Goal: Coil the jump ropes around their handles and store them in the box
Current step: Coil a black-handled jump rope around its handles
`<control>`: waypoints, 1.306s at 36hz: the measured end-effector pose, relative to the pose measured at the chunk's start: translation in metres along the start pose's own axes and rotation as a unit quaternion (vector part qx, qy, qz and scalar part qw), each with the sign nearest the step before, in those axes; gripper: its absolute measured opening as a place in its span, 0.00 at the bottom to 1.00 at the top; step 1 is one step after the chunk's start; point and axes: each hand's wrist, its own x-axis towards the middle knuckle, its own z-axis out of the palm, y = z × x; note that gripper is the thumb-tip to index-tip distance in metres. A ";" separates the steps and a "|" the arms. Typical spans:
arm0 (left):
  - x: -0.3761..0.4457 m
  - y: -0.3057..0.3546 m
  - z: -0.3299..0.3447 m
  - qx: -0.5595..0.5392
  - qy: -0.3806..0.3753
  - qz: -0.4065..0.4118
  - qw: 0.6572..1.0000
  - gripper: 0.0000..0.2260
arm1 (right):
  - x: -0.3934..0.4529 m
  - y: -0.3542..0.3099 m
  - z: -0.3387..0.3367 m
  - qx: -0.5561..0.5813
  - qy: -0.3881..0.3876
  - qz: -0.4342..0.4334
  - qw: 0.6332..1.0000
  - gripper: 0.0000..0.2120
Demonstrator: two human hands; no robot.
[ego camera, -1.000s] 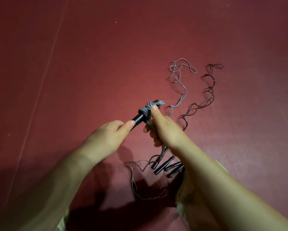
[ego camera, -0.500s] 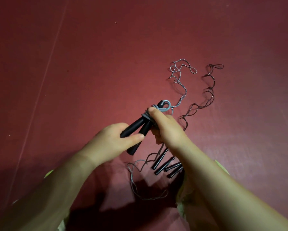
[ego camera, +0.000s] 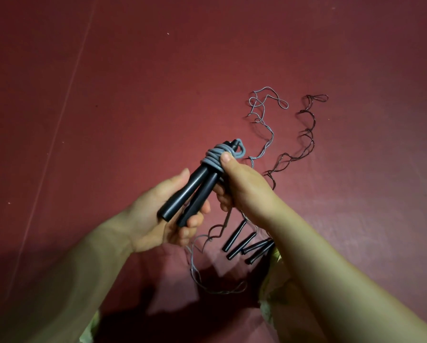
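Floor: the dark red floor (ego camera: 108,95) served as my work surface, so loose rope could trail without snagging; no box was in view.
Loose ropes: a grey rope (ego camera: 264,125) and a dark rope (ego camera: 306,134) lay in wavy runs beyond my hands, apart from each other, spread out so each could be drawn in singly, I judged.
Spare handles: four black handles (ego camera: 247,243) lay side by side on the floor just below my right wrist, near enough to pick up next.
Left hand: my left hand (ego camera: 158,219) was curled round the lower ends of the paired black handles (ego camera: 192,191), keeping both together as one core.
Right hand: my right hand (ego camera: 242,179) gripped the upper part, thumb pressed on the grey coil (ego camera: 213,157) so the turns could not slip.
Coil: wound near the handle tops, an end loop poking out above.
Stage: I judged this rope nearly coiled, storing not yet done.
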 end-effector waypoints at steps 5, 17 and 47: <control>0.002 -0.001 0.005 0.101 0.105 0.037 0.989 0.27 | 0.000 0.004 -0.001 -0.058 0.034 0.048 0.997 0.28; 0.008 -0.003 -0.003 0.388 0.284 0.107 0.870 0.28 | 0.002 0.012 0.009 -0.125 0.090 0.087 0.984 0.32; 0.008 -0.006 0.009 0.122 0.167 0.040 0.978 0.31 | 0.000 0.004 -0.002 0.028 -0.017 0.102 0.994 0.24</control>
